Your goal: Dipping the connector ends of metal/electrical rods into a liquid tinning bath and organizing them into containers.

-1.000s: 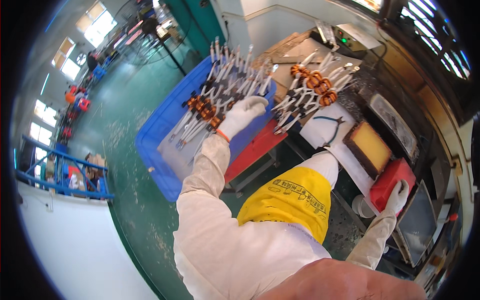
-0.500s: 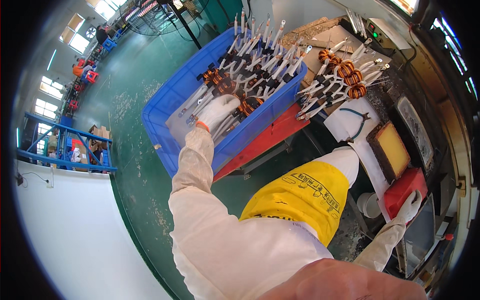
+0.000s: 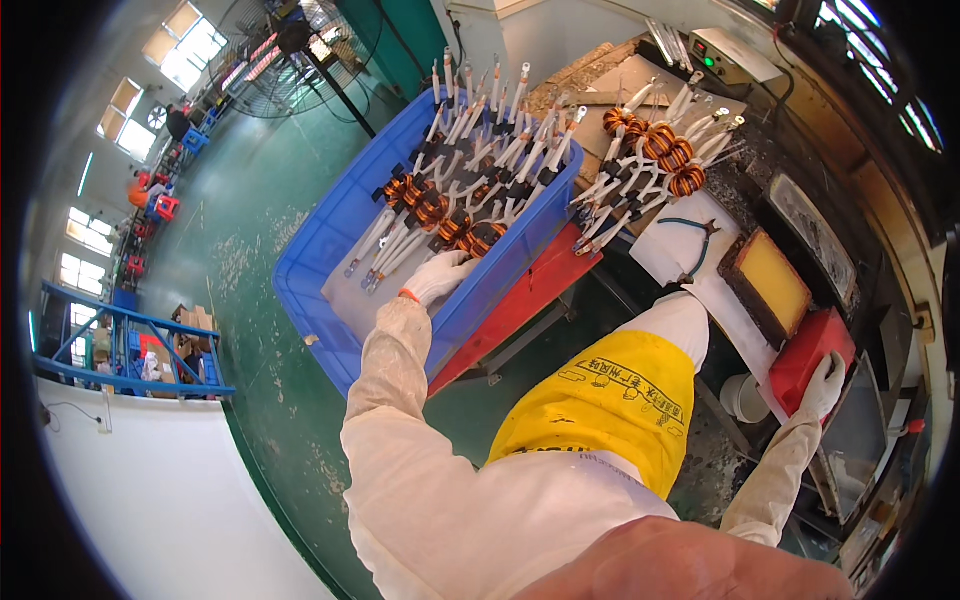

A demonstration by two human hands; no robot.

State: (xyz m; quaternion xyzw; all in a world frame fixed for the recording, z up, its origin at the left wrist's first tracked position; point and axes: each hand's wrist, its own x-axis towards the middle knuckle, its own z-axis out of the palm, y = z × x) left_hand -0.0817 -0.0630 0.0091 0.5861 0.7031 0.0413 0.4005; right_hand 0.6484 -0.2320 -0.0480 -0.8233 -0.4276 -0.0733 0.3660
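Note:
My left hand [image 3: 438, 277], in a white glove with an orange cuff edge, is low inside the blue crate [image 3: 325, 225], close to its near wall. Its partly bent fingers reach beside the nearest wire-wound coil [image 3: 484, 240]; they look apart from it, though the fingertips are partly hidden. Several copper-coloured coils with white sleeved leads and metal lugs lie in rows in the crate. At the right, my gloved right hand [image 3: 822, 388] lies over the near edge of a red box [image 3: 806, 352], thumb and fingers spread, gripping nothing visible.
More coils [image 3: 658, 142] lie on the bench, beside blue-handled pliers [image 3: 693, 245] on white paper. A dark-framed tray with yellow contents [image 3: 768, 285] stands before the red box. A control box [image 3: 728, 55] sits at the back. Below are a white bucket [image 3: 742, 398] and a red support [image 3: 520, 290].
My left hand has drawn back from on top of the coils toward the crate's near wall, uncovering the coil row. The right hand stays on the red box. The view has shifted slightly.

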